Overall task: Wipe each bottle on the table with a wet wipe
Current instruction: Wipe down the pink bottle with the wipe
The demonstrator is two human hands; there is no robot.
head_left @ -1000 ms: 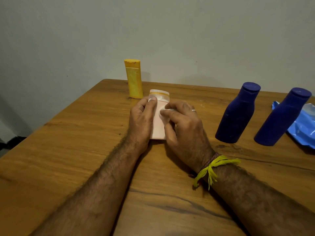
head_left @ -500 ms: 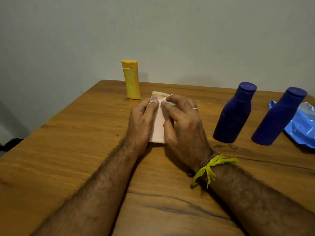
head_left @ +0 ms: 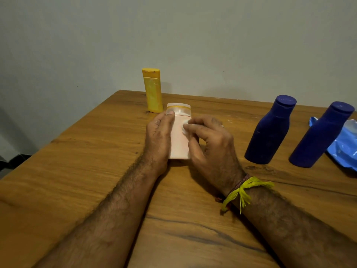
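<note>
While my left hand (head_left: pixel 158 136) is gripping the pink bottle (head_left: pixel 178 140) upright at mid-table, my right hand (head_left: pixel 210 146) is sliding the pinched wet wipe (head_left: pixel 184 129) down from the cap, so this bottle's front is getting cleaned.

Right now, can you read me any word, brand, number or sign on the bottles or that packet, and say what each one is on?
No text can be read.
Pink bottle: front looks plain, partly covered by both hands.
Yellow bottle: no print legible.
Two dark blue bottles: a faint mark on the nearer cap, too blurred to read.
Blue packet: no lettering legible.
</note>
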